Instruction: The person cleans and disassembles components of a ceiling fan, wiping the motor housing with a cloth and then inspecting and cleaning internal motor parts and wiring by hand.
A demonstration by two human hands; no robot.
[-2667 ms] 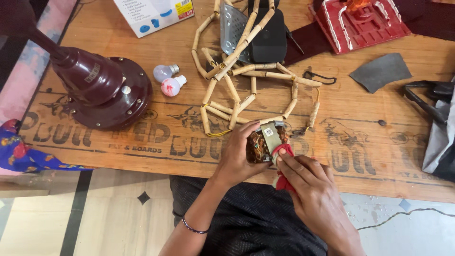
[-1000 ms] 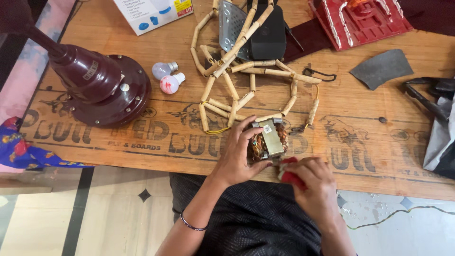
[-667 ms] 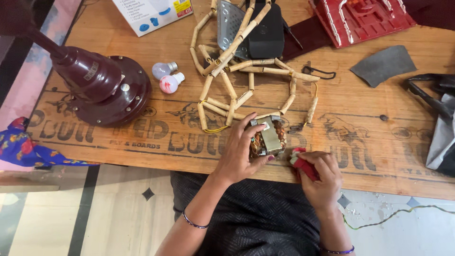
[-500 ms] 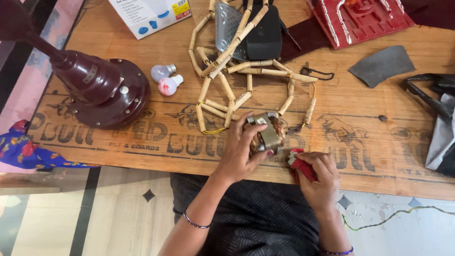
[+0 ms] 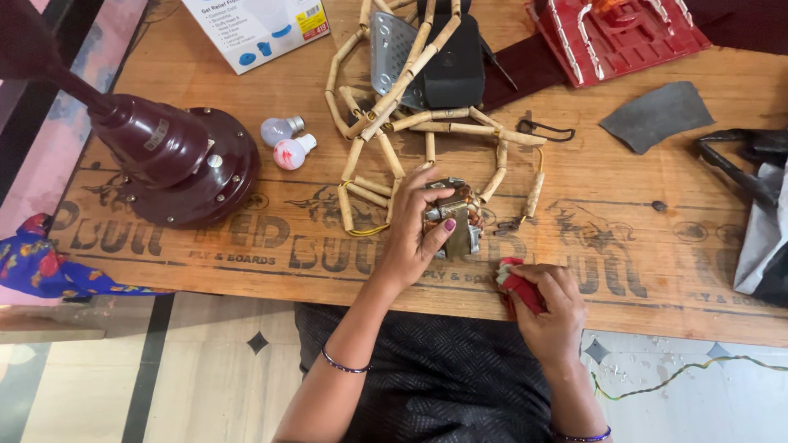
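Note:
My left hand (image 5: 414, 234) grips a small motor part (image 5: 456, 215) with copper windings and a metal frame, holding it on the wooden board (image 5: 246, 238) near its front edge. My right hand (image 5: 548, 308) is closed on a red-handled tool (image 5: 517, 283) to the right of the motor part, a short way apart from it. Wires sleeved in tan tubing (image 5: 394, 123) run from the motor part up across the board.
A maroon fan base (image 5: 176, 160) stands at the left, with two small bulbs (image 5: 287, 141) beside it. At the back lie a white box (image 5: 258, 25), a black unit with a metal plate (image 5: 435, 57) and a red plastic case (image 5: 620, 29). A grey sheet (image 5: 652, 115) and black tools (image 5: 743, 156) lie at the right.
My right hand has drawn the red-handled tool away from the motor part, down and to the right. My left hand has turned the motor part and shifted it slightly up the board.

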